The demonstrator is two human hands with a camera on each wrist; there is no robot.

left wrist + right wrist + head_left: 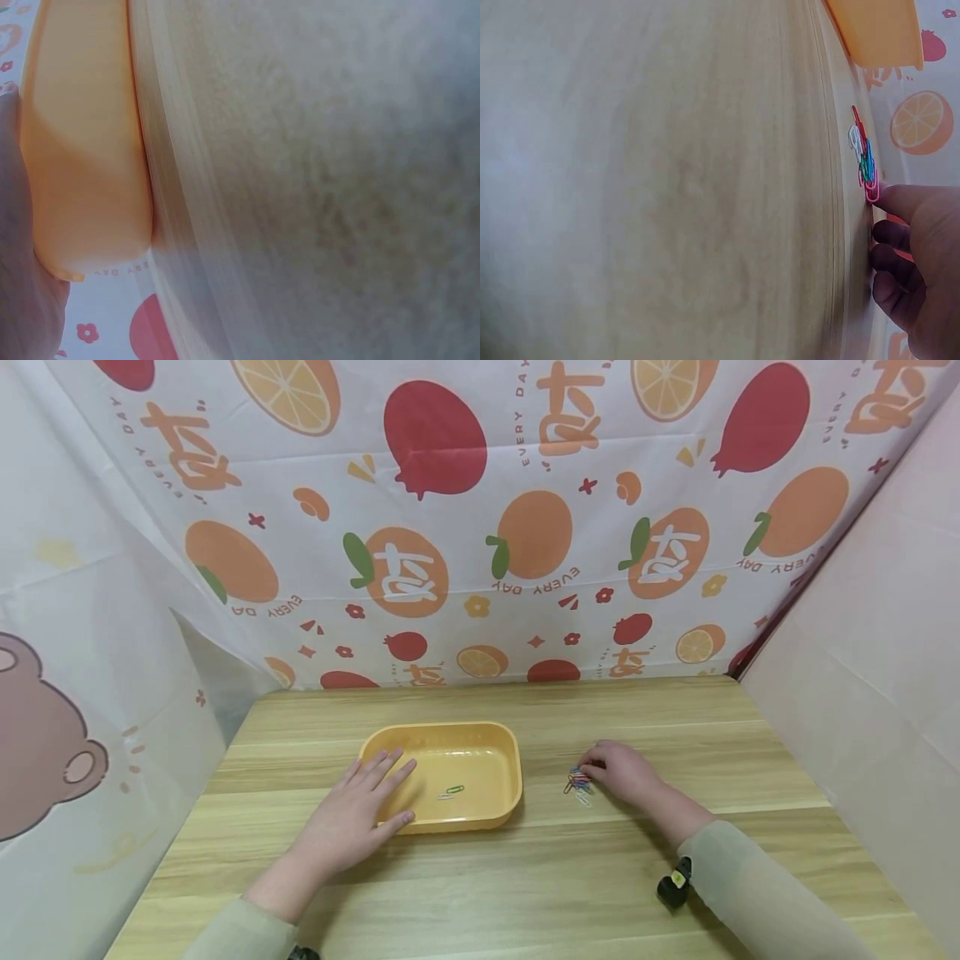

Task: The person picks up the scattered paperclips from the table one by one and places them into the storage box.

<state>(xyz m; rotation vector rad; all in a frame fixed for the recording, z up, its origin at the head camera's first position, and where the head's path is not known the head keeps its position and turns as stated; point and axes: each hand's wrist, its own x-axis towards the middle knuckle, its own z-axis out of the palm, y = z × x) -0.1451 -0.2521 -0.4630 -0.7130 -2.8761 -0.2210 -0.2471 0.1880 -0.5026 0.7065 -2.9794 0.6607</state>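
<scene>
Head view: left hand (352,818) flat on the near-left rim of the yellow tray (491,735), fingers straight and relaxed, gripping nothing; two paper clips (451,792) inside the tray; right hand (626,772) on the wooden table (525,877) just right of the tray, fingertips curled onto a small pile of coloured clips (578,782); right wrist view: index tip touching the pink clip (871,191) at the pile's edge; actual pinch cannot be told.

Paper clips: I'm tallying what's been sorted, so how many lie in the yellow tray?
1: a single paper clip lies on the floor of the yellow tray, right of the left hand; that hand may hide more.
</scene>
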